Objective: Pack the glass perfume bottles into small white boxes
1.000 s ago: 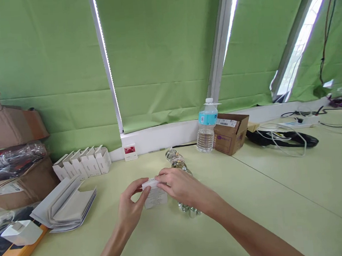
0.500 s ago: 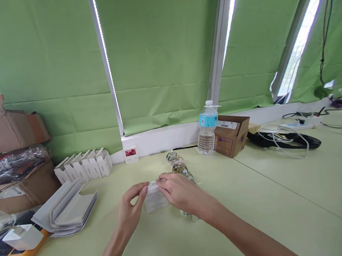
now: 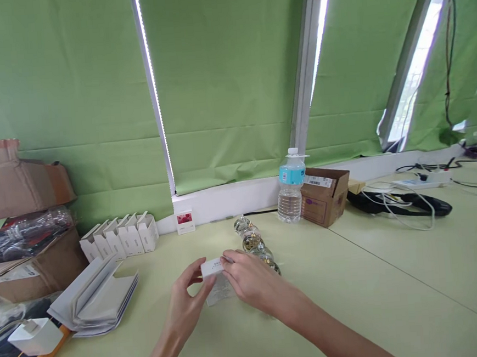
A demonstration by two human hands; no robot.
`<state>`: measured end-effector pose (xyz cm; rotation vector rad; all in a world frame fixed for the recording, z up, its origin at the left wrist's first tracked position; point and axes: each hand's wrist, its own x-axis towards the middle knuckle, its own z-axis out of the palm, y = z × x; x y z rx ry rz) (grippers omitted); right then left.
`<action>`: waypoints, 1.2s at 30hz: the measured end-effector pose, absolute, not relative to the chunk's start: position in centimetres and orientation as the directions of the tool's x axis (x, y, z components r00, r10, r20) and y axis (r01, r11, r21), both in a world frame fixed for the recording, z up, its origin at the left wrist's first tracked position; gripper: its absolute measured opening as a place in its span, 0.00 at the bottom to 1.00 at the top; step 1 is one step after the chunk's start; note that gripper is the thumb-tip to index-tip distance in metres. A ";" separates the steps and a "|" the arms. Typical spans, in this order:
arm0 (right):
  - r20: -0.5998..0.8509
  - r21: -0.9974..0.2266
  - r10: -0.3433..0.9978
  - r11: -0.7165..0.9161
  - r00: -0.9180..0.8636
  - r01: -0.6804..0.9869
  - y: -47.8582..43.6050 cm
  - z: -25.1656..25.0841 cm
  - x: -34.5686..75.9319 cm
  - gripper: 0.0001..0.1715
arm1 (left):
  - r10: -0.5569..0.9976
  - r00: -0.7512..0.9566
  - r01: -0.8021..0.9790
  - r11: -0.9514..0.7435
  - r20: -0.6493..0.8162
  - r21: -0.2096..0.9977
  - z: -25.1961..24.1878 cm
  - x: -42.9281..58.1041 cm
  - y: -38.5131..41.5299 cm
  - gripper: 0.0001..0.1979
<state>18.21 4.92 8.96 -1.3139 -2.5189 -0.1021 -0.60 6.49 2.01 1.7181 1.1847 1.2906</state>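
Observation:
Both my hands hold a small white carton (image 3: 212,267) above the table, its printed face turned up. My left hand (image 3: 186,298) pinches its left end, and my right hand (image 3: 252,282) covers its right end. Just below the carton, a pale printed sheet or pouch (image 3: 219,291) shows, partly hidden by my hands. Behind my right hand, a row of clear glass pieces with gold parts (image 3: 254,243) lies on the pale green table (image 3: 355,301). Its near end is hidden by that hand.
Several white cartons (image 3: 119,238) stand at the back left, beside a stack of flattened white card (image 3: 95,302). A water bottle (image 3: 291,193) and a cardboard box (image 3: 325,196) stand at the back. Cables and a power strip (image 3: 423,183) lie at the right.
The whole scene sits lower in the view as the camera tilts up. The white carton has turned flatter between my hands, and my right hand has drawn slightly back from the glass row.

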 end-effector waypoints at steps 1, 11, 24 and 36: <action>0.296 -0.099 0.794 0.578 -0.531 0.810 4.9 9.0 18.2 0.21 | 0.927 0.109 0.274 -0.376 0.360 0.885 1.8 -0.7 6.5 0.21; 0.214 -0.359 0.915 0.399 -0.341 0.844 3.7 8.4 16.5 0.23 | 0.829 0.228 0.248 -0.557 0.512 0.792 1.5 0.3 3.9 0.13; 0.179 -0.284 0.875 0.484 -0.450 0.828 4.1 9.3 17.7 0.11 | 0.955 0.209 0.147 -0.242 0.210 0.959 -0.8 0.5 5.6 0.15; 0.128 0.142 0.876 0.447 -0.464 0.883 10.1 10.8 15.2 0.12 | 0.988 -0.051 0.130 -0.141 0.149 0.981 -1.8 -0.4 6.8 0.27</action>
